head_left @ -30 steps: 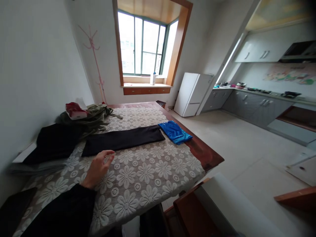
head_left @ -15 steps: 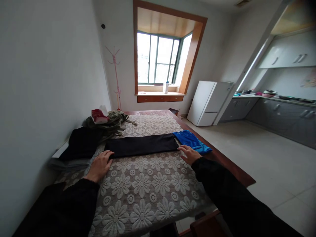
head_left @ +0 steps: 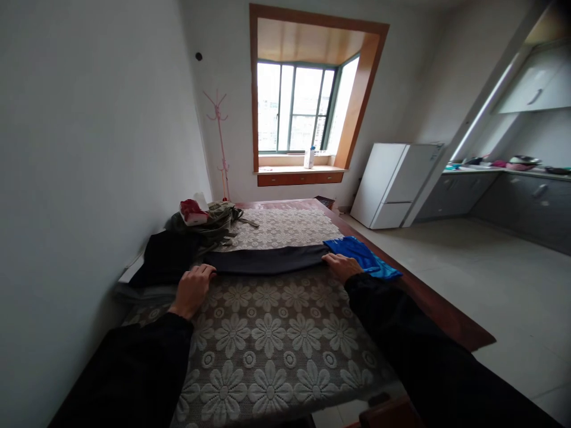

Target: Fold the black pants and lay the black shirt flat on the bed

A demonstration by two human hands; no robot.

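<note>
A folded black garment (head_left: pixel 267 261) forms a long strip across the table, its exact kind not clear. My left hand (head_left: pixel 195 289) pinches its left end, the fingertips closed over the near corner. At the other end, my right hand (head_left: pixel 341 267) is closed on the near right corner. Between the two hands the near edge looks slightly raised and curved. Just right of the strip, close to my right hand, lies a folded blue garment (head_left: pixel 359 254). Left of it are another black folded cloth (head_left: pixel 165 258) and a grey cloth (head_left: pixel 145 293) underneath.
A floral lace tablecloth (head_left: pixel 267 333) covers most of the wooden table (head_left: pixel 450 321). At the far left sit an olive bag (head_left: pixel 218 220) and a red and white tissue pack (head_left: pixel 193 213). A pink coat rack (head_left: pixel 219 139) and white fridge (head_left: pixel 392 184) stand beyond.
Both hands have closed on the black strip's near corners, and its near edge has lifted and folded a little away from me. The view has shifted slightly left.
</note>
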